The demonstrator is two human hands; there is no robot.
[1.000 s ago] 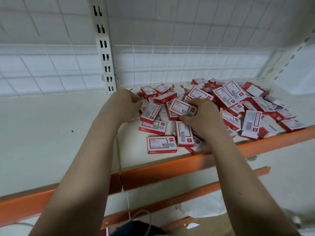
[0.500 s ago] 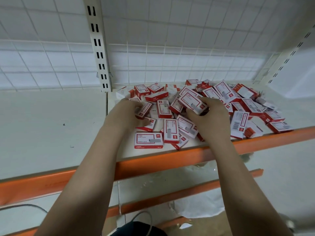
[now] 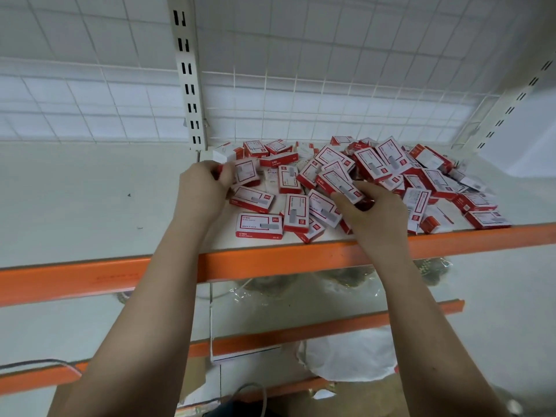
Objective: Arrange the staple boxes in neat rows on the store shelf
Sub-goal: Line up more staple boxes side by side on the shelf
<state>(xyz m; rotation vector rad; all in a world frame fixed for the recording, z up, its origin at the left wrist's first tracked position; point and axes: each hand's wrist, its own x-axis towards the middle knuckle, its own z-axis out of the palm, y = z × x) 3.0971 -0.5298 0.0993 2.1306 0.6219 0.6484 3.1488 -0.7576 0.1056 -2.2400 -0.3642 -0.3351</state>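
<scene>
Both hands grip one box apiece: my left hand [image 3: 204,191] holds a staple box [image 3: 246,173], my right hand [image 3: 373,212] another box [image 3: 340,185] lifted off the loose heap [image 3: 421,176] beyond its fingers. Light, stiff cartons, I judge; pinch the long edges. Since a second ago, the hands have spread apart.

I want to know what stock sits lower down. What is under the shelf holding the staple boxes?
Under the shelf, clear plastic bags show; their contents stay unclear. Lower lies something white. Arms cover the rest.
</scene>
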